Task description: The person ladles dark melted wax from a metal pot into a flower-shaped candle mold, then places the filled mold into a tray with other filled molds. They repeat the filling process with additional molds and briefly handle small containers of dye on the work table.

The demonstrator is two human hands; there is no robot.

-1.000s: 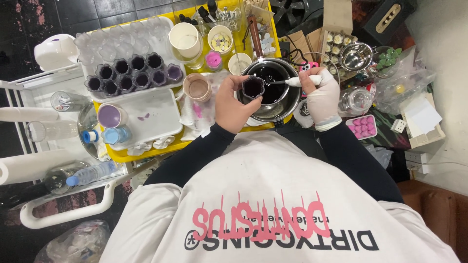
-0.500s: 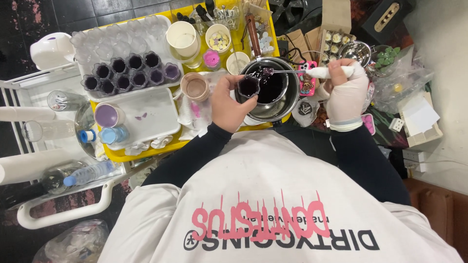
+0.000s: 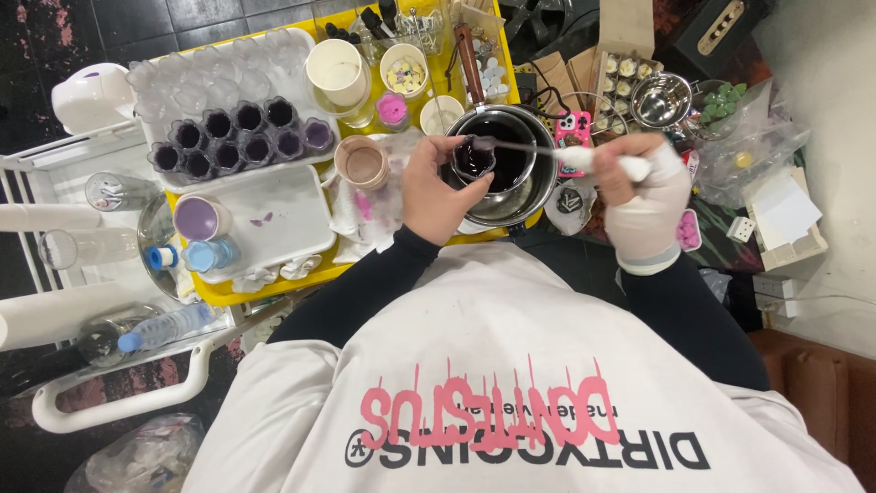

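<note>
Cup [image 3: 474, 157], small and spill-prone, stays gripped by your left hand [image 3: 436, 187]; right hand [image 3: 639, 187] clasps the stirrer [image 3: 584, 157].

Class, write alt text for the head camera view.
Left hand holds a small dark cup over a metal pot; the gloved right hand holds a white-handled tool to it. Behind, dark-filled cups on a yellow tray.

A dark tiled floor [image 3: 137, 23] fills the upper left of the frame, black with reddish flecks. A white metal cart frame [image 3: 55, 173] stands at the left edge, its curved rail running along the lower left. A pale wall [image 3: 821, 55] takes the upper right corner, and brown furniture [image 3: 821, 383] sits at the lower right. The light is even and bright.
</note>
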